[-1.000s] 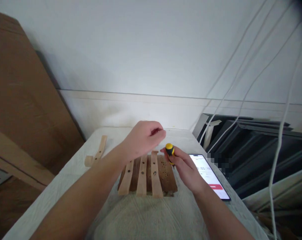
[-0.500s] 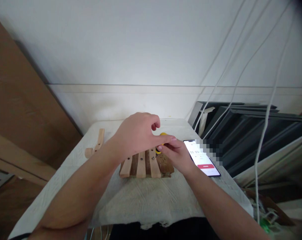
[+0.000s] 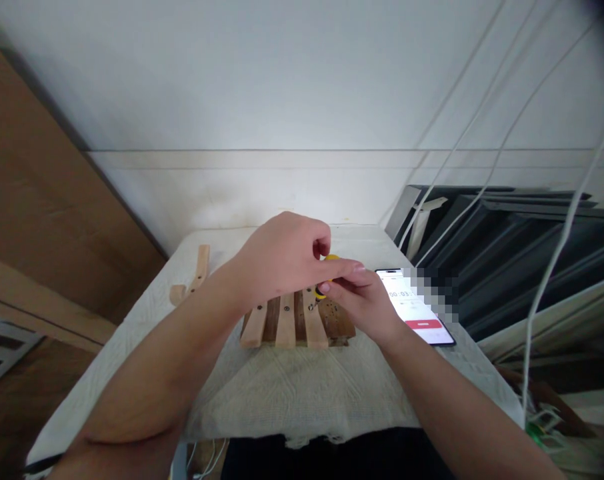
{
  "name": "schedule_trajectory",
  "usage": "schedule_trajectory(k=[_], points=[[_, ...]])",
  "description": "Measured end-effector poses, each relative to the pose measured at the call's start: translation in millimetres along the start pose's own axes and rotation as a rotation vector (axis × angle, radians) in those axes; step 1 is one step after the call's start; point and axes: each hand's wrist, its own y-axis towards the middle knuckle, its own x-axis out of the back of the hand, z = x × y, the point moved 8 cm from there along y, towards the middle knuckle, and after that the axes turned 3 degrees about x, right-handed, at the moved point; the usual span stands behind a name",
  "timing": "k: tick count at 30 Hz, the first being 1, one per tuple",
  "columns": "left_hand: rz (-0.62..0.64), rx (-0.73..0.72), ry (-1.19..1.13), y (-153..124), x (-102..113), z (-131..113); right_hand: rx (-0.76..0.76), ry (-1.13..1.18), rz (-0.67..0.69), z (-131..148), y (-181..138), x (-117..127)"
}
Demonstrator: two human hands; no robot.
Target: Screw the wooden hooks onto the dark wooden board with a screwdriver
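Observation:
A yellow-and-black screwdriver (image 3: pixel 320 291) is held tilted, its tip at a screw in the rightmost of three pale wooden strips (image 3: pixel 316 333). My right hand (image 3: pixel 369 303) is closed around its handle from the right. My left hand (image 3: pixel 285 257) arches over from the left with curled fingers, its thumb stretched across the handle's top and meeting my right fingers. Much of the handle is hidden between the hands. The strips lie side by side across a darker brown wooden board (image 3: pixel 339 323), with dark screws in them. My left hand covers their far ends.
A loose pale wooden hook piece (image 3: pixel 202 263) lies at the left on the cloth-covered table (image 3: pixel 292 393). On the right rests a phone (image 3: pixel 419 310) with a running timer. White cables (image 3: pixel 552 267) hang before dark grey panels (image 3: pixel 522 253); a wall stands behind.
The view has tilted and shifted slightly, so the table sits a little higher in the picture. Both hands keep their grip on the screwdriver, with only a slight shift in pose.

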Motion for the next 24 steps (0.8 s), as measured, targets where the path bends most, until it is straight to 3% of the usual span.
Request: schedule_trajectory(k=[24], points=[[0.049,0.025,0.083,-0.3,-3.5,4.3,0.017,-0.057,0.017,-2.8,-0.3,-1.9]])
